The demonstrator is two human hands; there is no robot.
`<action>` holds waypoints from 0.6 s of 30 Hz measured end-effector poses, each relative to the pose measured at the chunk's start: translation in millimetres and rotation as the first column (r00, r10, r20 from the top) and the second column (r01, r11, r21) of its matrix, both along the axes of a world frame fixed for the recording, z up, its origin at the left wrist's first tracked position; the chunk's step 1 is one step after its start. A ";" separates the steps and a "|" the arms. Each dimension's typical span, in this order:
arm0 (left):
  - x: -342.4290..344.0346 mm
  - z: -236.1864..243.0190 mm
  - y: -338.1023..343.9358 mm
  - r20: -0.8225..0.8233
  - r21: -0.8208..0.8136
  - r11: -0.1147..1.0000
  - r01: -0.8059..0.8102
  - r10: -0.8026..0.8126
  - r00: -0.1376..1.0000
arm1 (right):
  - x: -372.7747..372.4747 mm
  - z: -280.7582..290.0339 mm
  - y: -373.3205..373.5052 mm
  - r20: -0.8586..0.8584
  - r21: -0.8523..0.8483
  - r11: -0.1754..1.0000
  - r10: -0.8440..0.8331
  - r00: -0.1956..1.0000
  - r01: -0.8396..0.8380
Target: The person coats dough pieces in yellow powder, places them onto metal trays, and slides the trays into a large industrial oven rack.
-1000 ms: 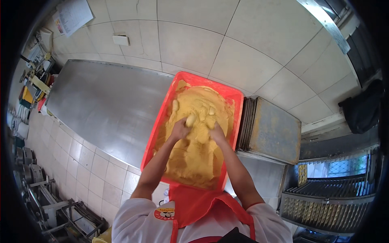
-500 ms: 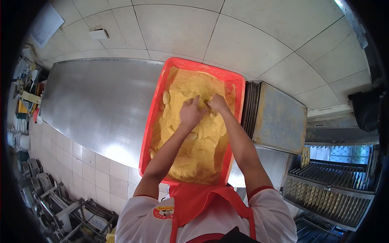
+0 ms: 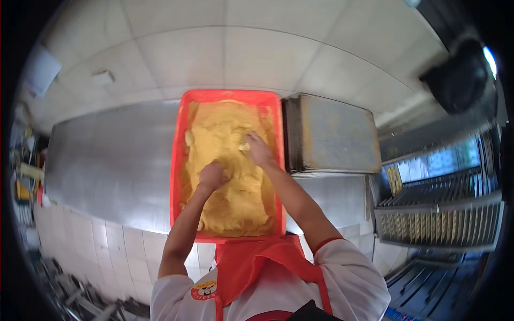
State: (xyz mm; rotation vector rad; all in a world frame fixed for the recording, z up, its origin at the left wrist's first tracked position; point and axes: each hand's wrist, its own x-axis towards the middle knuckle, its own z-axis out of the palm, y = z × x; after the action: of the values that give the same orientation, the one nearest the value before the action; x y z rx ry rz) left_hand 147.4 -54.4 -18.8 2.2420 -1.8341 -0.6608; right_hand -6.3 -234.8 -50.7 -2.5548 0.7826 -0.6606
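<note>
A deep red plastic tub (image 3: 175, 176) holds a bed of yellow crumb or flour (image 3: 230, 214). Near the middle of the bed my left hand (image 3: 213, 175) is closed like a fist, its fingers sunk at the crumb; anything inside it is hidden. Farther off and to the right, my right hand (image 3: 259, 150) has its fingers curled around a small pale dough piece (image 3: 244, 146), right at the crumb's surface. Another pale oval dough piece (image 3: 189, 139) lies along the tub's left side. Blur softens the details of both hands.
The tub stands on a steel table (image 3: 112, 166) against a tiled wall (image 3: 267, 53). Stacked baking trays (image 3: 340, 134) sit close on its right. At the far right is a metal rack (image 3: 439, 224) with rows of yellow pieces. A black object (image 3: 455, 80) hangs above it.
My hands, which were close together in the upper part of the tub, have moved apart: the left came nearer to me. The whole view has turned, shifting the tub left.
</note>
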 end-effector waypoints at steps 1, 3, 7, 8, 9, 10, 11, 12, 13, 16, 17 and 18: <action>10.7 3.6 10.2 -0.033 -0.108 0.994 -0.030 0.026 0.999 | 12.7 11.3 1.1 -0.141 0.056 0.998 0.018 0.990 -0.010; 7.3 11.2 19.4 -0.060 -0.203 0.979 -0.026 0.015 0.998 | 16.1 33.2 3.2 -0.267 0.127 0.992 0.016 0.964 0.019; -4.1 31.6 5.8 -0.712 0.016 0.883 -0.470 0.340 0.614 | 1.8 55.9 -14.1 -0.164 0.429 0.869 -0.192 0.967 0.246; -15.5 32.4 4.8 -0.895 0.192 0.820 -0.539 0.371 0.246 | -8.8 63.0 -12.7 -0.045 0.698 0.695 -0.197 0.979 0.172; -25.6 33.6 -4.1 -0.892 0.193 0.820 -0.539 0.376 0.252 | -20.9 70.2 -12.9 0.068 0.888 0.457 -0.235 0.970 0.048; -43.1 38.4 -22.6 -0.946 0.209 0.846 -0.490 0.302 0.119 | -40.8 63.0 -20.8 0.173 0.899 0.432 -0.190 0.966 -0.076; -56.0 39.5 -34.7 -0.971 0.222 0.863 -0.455 0.238 -0.022 | -55.4 66.3 -17.3 0.174 0.906 0.416 -0.189 0.966 -0.082; -69.4 38.2 -45.3 -0.968 0.228 0.856 -0.465 0.249 -0.015 | -68.0 83.1 -13.9 0.163 0.936 0.340 -0.186 0.969 -0.093; -87.6 37.4 -62.1 -0.982 0.183 0.866 -0.465 0.181 -0.050 | -84.9 100.8 -16.9 0.152 0.957 0.272 -0.189 0.970 -0.097; -145.3 44.3 -116.1 -0.995 0.090 0.903 -0.420 0.095 -0.010 | -154.0 124.0 -46.4 0.207 0.968 0.199 -0.266 0.942 -0.156; -172.2 55.8 -135.1 -0.994 0.050 0.924 -0.380 0.082 0.069 | -186.2 121.2 -63.8 0.205 0.968 0.203 -0.291 0.935 -0.149; -204.4 66.1 -153.1 -0.989 0.032 0.923 -0.384 0.086 0.123 | -218.8 118.7 -82.2 0.166 0.940 0.332 -0.265 0.950 -0.072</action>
State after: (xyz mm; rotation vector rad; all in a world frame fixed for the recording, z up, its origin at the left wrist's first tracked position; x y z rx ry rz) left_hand -56.9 -207.5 47.3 1.1724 -0.7170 -1.3147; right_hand -225.2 -317.0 68.0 -1.2642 0.8576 -0.3866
